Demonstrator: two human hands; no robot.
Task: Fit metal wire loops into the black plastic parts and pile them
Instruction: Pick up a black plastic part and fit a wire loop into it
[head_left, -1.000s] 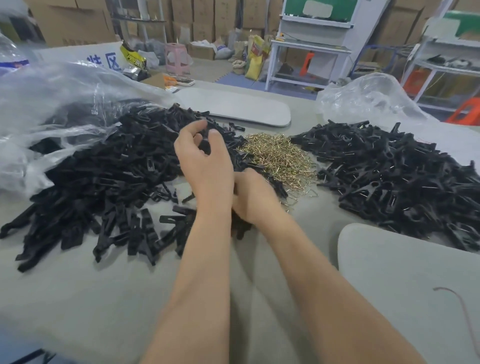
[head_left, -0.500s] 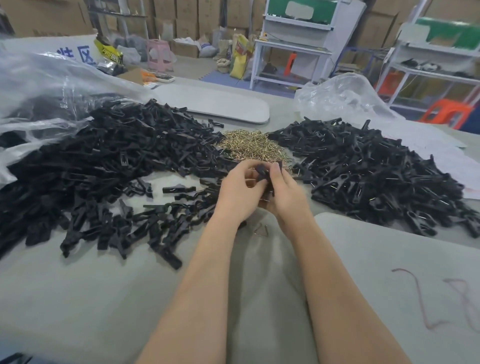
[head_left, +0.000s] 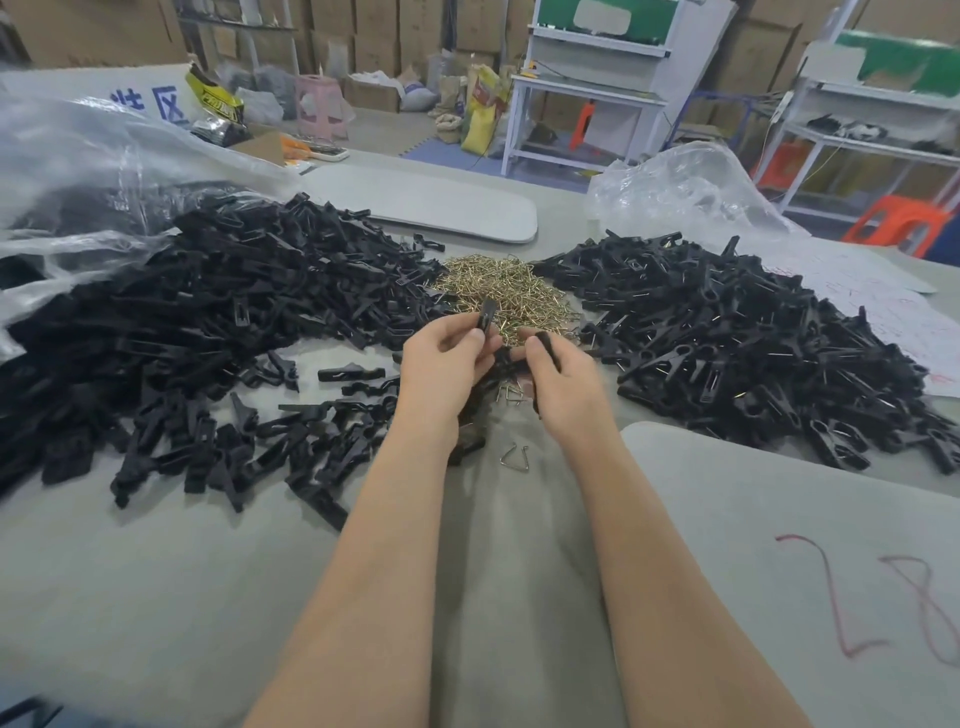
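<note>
Head view: looking down along both forearms onto a grey worktop (head_left: 156, 597).
Left hand (head_left: 447, 364): held up just in front of the brass heap, fingers (head_left: 475, 339) curled, pinching a black plastic part (head_left: 487, 314) that stands nearly upright above the thumb.
Right hand (head_left: 566, 379): just beside the left, curled round a second black part (head_left: 546, 347) that slants across the knuckles.
Between the hands: more black plastic touching both, possibly one joined piece, too blurred to tell.
Wire loops (head_left: 506, 291): brass-coloured heap on the worktop, between the two black piles, just behind the hands.
Stray loop (head_left: 516, 458): lying alone on the worktop between the forearms.
Left pile (head_left: 208, 312): black parts spilling from a clear plastic bag (head_left: 78, 171).
Right pile (head_left: 727, 338): black parts, many with a glint of wire.
Grey pad (head_left: 779, 519): beside the right forearm, with red scrawl.
</note>
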